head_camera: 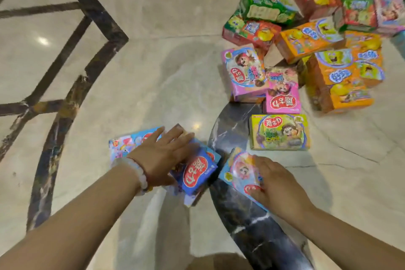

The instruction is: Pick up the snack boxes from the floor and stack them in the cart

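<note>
Head view — hands (163, 155) on boxes (197, 173).

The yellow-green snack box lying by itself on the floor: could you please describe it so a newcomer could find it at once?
Start at the big heap of snack boxes on the marble floor, upper right. Follow the pink boxes down its near edge; the yellow-green box lies flat just below them, beyond the right hand. It alone is yellow-green and touches no other box.

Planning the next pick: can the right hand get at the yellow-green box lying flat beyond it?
Probably yes. The yellow-green box lies alone just beyond the right hand, with bare floor between. But that hand already rests on a light-blue box, so it must let go first.
</note>
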